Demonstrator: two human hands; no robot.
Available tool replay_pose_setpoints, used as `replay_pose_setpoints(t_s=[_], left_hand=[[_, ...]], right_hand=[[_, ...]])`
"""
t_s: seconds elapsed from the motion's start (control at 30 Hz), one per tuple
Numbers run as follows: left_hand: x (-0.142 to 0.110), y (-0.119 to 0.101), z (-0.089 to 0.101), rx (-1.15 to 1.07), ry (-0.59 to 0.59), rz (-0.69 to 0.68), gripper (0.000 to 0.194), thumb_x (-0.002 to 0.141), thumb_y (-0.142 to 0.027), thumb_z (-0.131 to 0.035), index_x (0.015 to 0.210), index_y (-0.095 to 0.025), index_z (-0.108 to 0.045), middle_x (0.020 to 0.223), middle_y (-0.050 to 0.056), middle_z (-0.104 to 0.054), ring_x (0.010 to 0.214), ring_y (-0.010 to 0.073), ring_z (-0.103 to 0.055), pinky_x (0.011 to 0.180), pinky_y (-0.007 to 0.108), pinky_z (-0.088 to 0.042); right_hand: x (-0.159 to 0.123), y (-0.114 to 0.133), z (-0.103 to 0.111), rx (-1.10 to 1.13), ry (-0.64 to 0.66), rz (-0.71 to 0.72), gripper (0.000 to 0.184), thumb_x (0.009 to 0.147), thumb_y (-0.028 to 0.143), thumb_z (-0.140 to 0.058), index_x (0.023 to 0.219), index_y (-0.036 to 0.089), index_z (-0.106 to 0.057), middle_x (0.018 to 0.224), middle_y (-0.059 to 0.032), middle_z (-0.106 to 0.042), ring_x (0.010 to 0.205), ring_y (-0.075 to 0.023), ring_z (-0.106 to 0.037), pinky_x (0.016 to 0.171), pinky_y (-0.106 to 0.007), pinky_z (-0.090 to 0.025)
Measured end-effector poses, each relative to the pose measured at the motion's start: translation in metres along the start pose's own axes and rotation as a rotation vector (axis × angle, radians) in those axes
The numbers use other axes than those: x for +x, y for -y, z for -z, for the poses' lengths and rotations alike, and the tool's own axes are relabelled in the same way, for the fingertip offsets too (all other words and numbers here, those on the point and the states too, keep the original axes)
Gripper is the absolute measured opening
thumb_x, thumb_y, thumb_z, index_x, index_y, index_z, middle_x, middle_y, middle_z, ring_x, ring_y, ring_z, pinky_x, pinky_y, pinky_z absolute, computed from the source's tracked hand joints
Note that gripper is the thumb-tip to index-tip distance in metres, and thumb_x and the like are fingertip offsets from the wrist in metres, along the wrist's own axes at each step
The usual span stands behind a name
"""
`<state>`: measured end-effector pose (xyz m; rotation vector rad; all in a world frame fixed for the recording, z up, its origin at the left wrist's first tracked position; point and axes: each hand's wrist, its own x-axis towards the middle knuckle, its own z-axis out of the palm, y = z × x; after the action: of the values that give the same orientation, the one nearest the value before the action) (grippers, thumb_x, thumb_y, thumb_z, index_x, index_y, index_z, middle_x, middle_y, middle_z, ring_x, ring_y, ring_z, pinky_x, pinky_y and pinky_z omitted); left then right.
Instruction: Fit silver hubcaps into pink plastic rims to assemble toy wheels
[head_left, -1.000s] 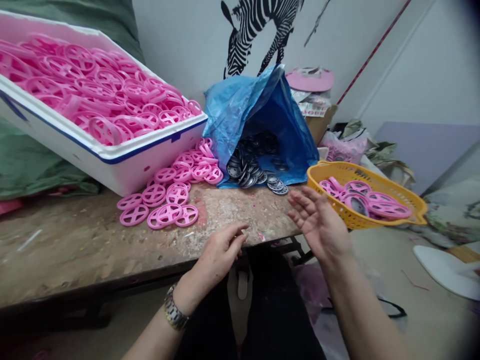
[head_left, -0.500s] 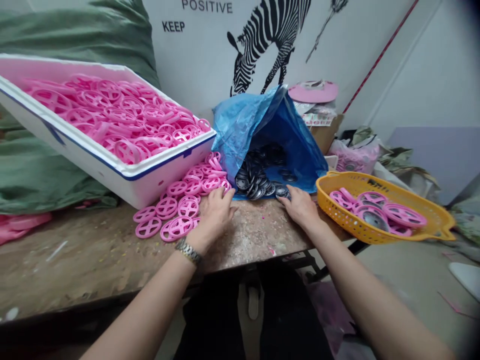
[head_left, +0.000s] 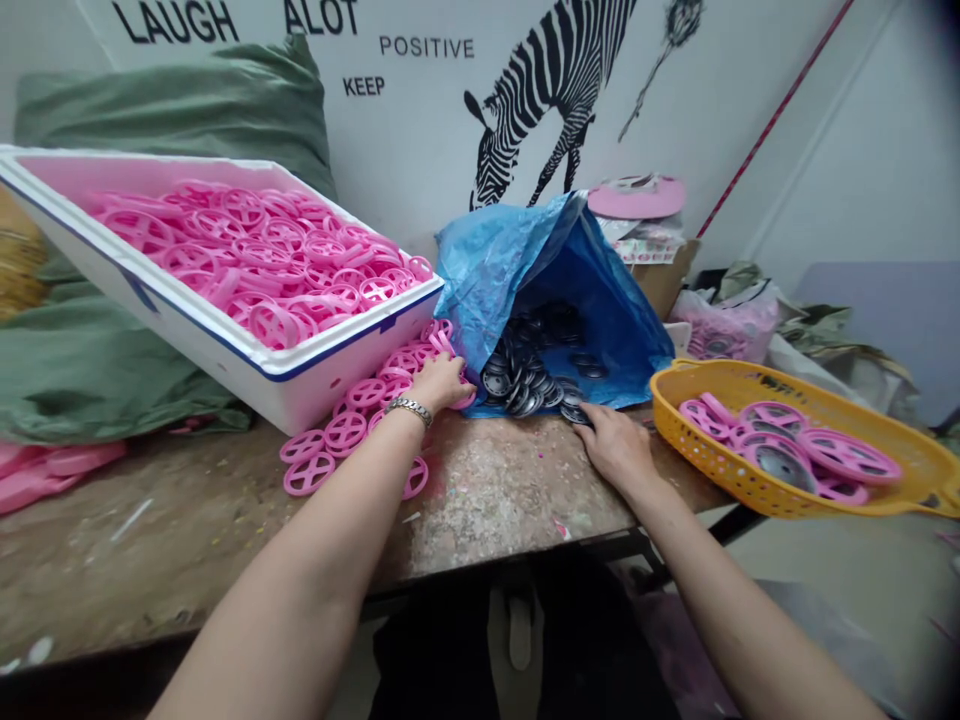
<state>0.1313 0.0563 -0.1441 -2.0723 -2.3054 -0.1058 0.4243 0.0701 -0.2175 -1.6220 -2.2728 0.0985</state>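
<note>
Both hands reach forward over the desk to the two piles of wheels.

I see my left hand stretched out, palm down, its fingers curled together on the loose pink wheels lying beside the white foam box; these are thin, round plastic rings with spokes. My right hand lies flat, fingers pressed together and touching the dark wheels that spill from the crinkled blue bag; I cannot tell if it grips one. The desk is rough and speckled. A yellow mesh basket stands to the right.
</note>
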Motion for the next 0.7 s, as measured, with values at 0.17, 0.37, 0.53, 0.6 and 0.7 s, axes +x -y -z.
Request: replay_pose_setpoints(t_s=[0.17,0.37,0.53,0.6,0.7], left_hand=[[-0.013,0.002,-0.006,0.033,0.057,-0.072,0.044,0.086,-0.046,-0.054,0.118,-0.018,-0.064,0.125,0.015,-0.061,0.112,0.0336,-0.059,0.096,0.044,-0.046],[-0.045,0.005,-0.010,0.028,0.055,-0.196,0.040,0.083,-0.040,-0.059,0.116,-0.018,-0.063,0.126,0.014,-0.059,0.113,0.0324,-0.056,0.097,0.044,-0.043],[-0.070,-0.004,-0.006,-0.023,0.027,-0.306,0.027,0.088,-0.034,-0.056,0.108,-0.018,-0.064,0.117,0.011,-0.061,0.110,0.0281,-0.055,0.098,0.041,-0.042],[-0.079,-0.009,-0.006,-0.042,0.031,-0.346,0.022,0.088,-0.033,-0.057,0.102,-0.018,-0.065,0.113,0.010,-0.062,0.111,0.0268,-0.055,0.099,0.039,-0.041],[-0.094,-0.018,-0.008,-0.059,0.039,-0.376,0.022,0.090,-0.037,-0.058,0.098,-0.017,-0.065,0.107,0.010,-0.063,0.105,0.0263,-0.056,0.095,0.039,-0.043]], right_hand=[[-0.003,-0.002,-0.003,0.043,-0.010,0.026,0.039,0.098,0.030,-0.047,0.133,0.019,-0.060,0.134,-0.0133,-0.063,0.122,-0.0319,-0.057,0.099,-0.049,-0.042],[-0.014,-0.003,-0.009,0.125,-0.036,0.113,0.037,0.095,0.027,-0.052,0.130,0.018,-0.062,0.132,-0.0131,-0.065,0.123,-0.0298,-0.057,0.104,-0.046,-0.041],[-0.029,-0.003,-0.010,0.169,-0.051,0.212,0.036,0.094,0.029,-0.057,0.128,0.021,-0.063,0.131,-0.0118,-0.066,0.124,-0.0288,-0.058,0.106,-0.047,-0.041],[-0.035,-0.002,-0.010,0.190,-0.067,0.231,0.036,0.092,0.030,-0.059,0.127,0.021,-0.064,0.130,-0.0119,-0.067,0.123,-0.0294,-0.059,0.105,-0.049,-0.042],[-0.042,-0.002,-0.010,0.236,-0.092,0.250,0.033,0.091,0.033,-0.060,0.123,0.023,-0.066,0.127,-0.0110,-0.069,0.121,-0.0294,-0.061,0.104,-0.051,-0.043]])
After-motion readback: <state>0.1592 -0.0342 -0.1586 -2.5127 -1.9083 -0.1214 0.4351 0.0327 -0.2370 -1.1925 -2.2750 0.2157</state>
